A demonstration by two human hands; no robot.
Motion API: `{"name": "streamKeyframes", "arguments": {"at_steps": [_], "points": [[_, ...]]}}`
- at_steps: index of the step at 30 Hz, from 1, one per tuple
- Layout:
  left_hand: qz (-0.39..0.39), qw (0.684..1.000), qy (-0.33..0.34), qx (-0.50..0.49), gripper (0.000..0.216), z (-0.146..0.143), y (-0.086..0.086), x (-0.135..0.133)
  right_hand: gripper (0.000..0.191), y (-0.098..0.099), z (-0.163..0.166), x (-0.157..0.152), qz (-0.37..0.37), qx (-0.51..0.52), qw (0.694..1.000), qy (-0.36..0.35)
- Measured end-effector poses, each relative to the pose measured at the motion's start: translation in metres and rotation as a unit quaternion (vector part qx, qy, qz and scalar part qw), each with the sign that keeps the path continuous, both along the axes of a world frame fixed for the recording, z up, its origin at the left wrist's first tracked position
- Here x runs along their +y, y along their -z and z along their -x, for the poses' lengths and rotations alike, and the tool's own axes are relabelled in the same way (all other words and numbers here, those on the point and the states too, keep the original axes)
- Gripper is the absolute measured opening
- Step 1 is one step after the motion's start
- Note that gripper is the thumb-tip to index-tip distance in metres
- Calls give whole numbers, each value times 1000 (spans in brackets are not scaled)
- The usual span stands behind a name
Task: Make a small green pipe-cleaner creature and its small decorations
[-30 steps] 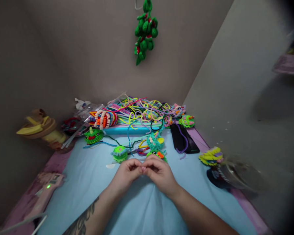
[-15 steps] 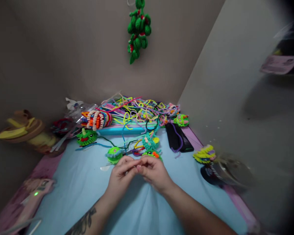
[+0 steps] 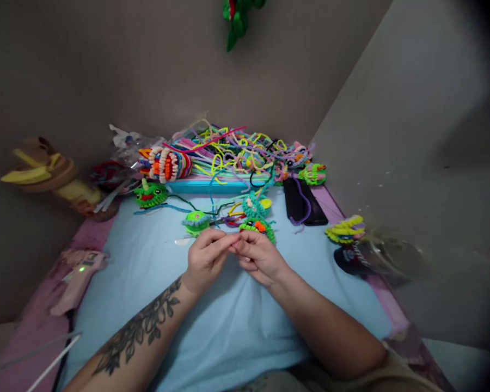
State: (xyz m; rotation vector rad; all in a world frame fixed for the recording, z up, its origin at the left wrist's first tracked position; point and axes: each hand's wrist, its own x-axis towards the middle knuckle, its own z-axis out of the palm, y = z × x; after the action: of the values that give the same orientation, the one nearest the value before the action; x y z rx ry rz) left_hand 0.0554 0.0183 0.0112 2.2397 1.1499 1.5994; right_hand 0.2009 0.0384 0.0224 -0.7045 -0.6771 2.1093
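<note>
My left hand [image 3: 206, 260] and my right hand [image 3: 260, 260] meet fingertip to fingertip over a light blue cloth [image 3: 228, 332]. Together they pinch a small piece that I cannot make out. My left forearm carries a dark tattoo. Just beyond my right knuckles lies a green and orange pipe-cleaner figure [image 3: 260, 225]. A teal figure [image 3: 253, 206] sits behind it, and a green and blue round one [image 3: 196, 220] lies beyond my left hand. A heap of loose coloured pipe cleaners [image 3: 228, 155] fills the back of the surface.
A horned green figure [image 3: 149, 194] and a striped coil [image 3: 167, 163] sit back left by a turquoise box [image 3: 206, 187]. A black phone [image 3: 304, 201] and a yellow-purple figure [image 3: 345, 228] lie right. A pink device [image 3: 79, 272] with a green light lies left. Walls close in behind and right.
The view has tilted down, so the green wall ornament is nearly out of frame. My hands stay joined at the fingertips and sit closer to the green and orange figure.
</note>
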Motion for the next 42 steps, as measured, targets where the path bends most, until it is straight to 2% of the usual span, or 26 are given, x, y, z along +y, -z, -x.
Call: {"name": "streamKeyframes", "arguments": {"at_steps": [8,21,24,29,33,42], "points": [[43,999,7,-29,18,-3,-11,3,26,-1,3,1,-41,-41,998,34],[67,997,16,-40,18,-4,-10,4,25,4,5,-1,-102,-96,986,94],[33,999,12,-1,24,1,-9,4,23,9,1,0,-147,-123,976,106],[-61,991,-36,111,31,10,-11,-1,18,13,-4,-3,-242,-199,944,102],[-74,992,-18,96,32,14,-12,-3,19,10,-3,-5,-229,-184,953,70],[-79,991,-9,108,24,13,-7,-1,29,8,6,-9,-153,-138,974,95]]}}
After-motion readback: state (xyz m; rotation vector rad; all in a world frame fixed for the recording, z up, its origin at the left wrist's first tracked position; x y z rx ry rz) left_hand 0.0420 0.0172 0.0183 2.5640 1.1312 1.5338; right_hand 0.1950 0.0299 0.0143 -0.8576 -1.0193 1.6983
